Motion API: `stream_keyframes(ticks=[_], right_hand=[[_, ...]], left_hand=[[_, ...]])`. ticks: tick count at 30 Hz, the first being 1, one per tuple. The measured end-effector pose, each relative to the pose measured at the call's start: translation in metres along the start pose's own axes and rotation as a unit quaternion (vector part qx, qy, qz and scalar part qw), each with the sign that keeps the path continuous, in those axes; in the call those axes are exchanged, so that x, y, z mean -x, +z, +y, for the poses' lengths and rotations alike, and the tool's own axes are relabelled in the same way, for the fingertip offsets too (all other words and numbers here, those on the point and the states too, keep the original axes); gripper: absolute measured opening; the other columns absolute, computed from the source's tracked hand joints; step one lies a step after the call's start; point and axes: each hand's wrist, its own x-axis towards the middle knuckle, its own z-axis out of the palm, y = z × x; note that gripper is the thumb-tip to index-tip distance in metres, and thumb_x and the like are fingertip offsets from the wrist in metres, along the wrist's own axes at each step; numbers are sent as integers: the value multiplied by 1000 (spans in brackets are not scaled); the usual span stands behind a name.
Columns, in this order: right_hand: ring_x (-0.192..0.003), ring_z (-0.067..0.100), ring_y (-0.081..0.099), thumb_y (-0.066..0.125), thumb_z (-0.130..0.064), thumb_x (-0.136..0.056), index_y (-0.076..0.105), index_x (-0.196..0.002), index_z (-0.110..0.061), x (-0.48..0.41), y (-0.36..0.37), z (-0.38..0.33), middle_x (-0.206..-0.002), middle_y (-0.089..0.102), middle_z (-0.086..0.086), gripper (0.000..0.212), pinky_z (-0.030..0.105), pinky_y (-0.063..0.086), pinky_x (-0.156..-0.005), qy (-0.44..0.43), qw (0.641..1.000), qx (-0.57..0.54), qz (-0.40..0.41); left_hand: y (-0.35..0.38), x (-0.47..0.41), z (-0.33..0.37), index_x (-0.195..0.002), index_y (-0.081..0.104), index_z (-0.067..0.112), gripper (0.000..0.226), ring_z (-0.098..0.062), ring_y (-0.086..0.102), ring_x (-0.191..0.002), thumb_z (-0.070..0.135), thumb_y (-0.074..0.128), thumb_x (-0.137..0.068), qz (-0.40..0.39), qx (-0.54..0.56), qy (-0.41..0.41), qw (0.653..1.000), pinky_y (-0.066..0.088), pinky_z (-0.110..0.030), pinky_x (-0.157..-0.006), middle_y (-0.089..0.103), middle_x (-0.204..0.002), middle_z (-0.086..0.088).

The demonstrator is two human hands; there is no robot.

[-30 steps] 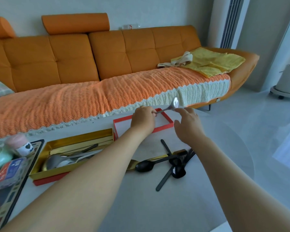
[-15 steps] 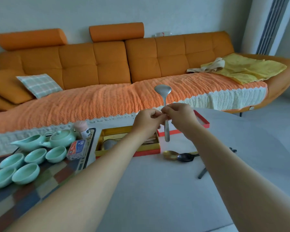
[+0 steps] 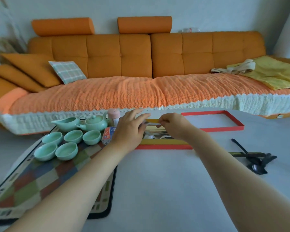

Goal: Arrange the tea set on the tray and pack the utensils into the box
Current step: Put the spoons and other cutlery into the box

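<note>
My right hand [image 3: 174, 126] pinches a silver spoon [image 3: 151, 124], which lies level just above the gold-lined utensil box [image 3: 164, 144]. My left hand [image 3: 129, 129] hovers at the box's left end with fingers apart, its fingertips close to the spoon's other end. Silver utensils lie inside the box, partly hidden by both hands. On the patterned tray [image 3: 40, 183] at the left stand a pale green teapot [image 3: 95, 123], a pitcher [image 3: 66, 123] and several matching cups [image 3: 66, 151]. Black spoons and forks [image 3: 256, 160] lie in a pile on the table at the right.
The box's red lid [image 3: 213, 129] lies open side up behind and to the right of the box. A pink-capped jar [image 3: 113, 114] and a small printed packet [image 3: 108, 135] sit at the tray's far right corner. An orange sofa [image 3: 141, 67] runs along the table's far edge.
The spoon was upright between both hands; now it lies level, low over the gold box, in my right hand only. My left hand has opened. The view has swung left.
</note>
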Motion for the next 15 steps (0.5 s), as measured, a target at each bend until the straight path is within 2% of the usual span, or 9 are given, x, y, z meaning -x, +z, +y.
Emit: stream_keyframes(ticks=[1,3,5,8,11,13,15], right_hand=[[-56,15,50,43,-18,-101,68,-90,-25,-1,2,-1,-73,57,-5,29,25,36,-47,0,1000,8,0],[-54,15,50,42,-15,-99,68,-88,-26,-1,3,0,-69,57,-6,30,25,36,-48,6,1000,14,1],[-53,17,52,42,-12,-95,68,-86,-25,0,5,4,-66,60,-5,31,26,41,-49,16,1000,16,-4],[-64,22,61,43,-13,-91,69,-85,-26,2,7,11,-75,69,-2,30,31,50,-58,20,999,27,-5],[-58,14,54,44,-12,-93,69,-90,-25,4,7,16,-72,65,-2,28,26,41,-52,11,999,35,6],[-60,13,56,44,-11,-93,69,-95,-25,6,8,18,-84,66,-1,29,24,42,-53,-10,999,37,25],[-71,16,63,44,-10,-94,71,-101,-26,9,8,19,-100,65,-4,32,27,51,-62,-30,998,38,41]], left_hand=[[1,2,-3,-133,60,21,35,-26,49,-126,20,54,-98,-38,12,-10,999,40,-43,-103,52,-139,-4],[2,2,-5,-134,59,24,35,-22,50,-123,28,51,-100,-86,40,-33,995,42,-44,-102,54,-134,1],[2,1,-2,-131,61,24,33,-19,54,-115,32,51,-100,-102,68,-52,991,44,-39,-98,57,-124,2],[4,4,3,-126,64,23,33,-21,60,-104,37,54,-99,-109,55,-43,992,47,-38,-91,63,-114,0],[4,4,1,-118,68,23,29,-19,61,-98,38,57,-97,-108,65,-42,991,48,-38,-88,64,-107,1],[3,3,-1,-115,69,25,26,-17,60,-98,36,58,-95,-120,58,-57,989,49,-36,-88,64,-106,4],[3,3,-4,-113,70,27,24,-17,60,-101,33,56,-95,-132,46,-66,988,49,-36,-90,64,-108,5]])
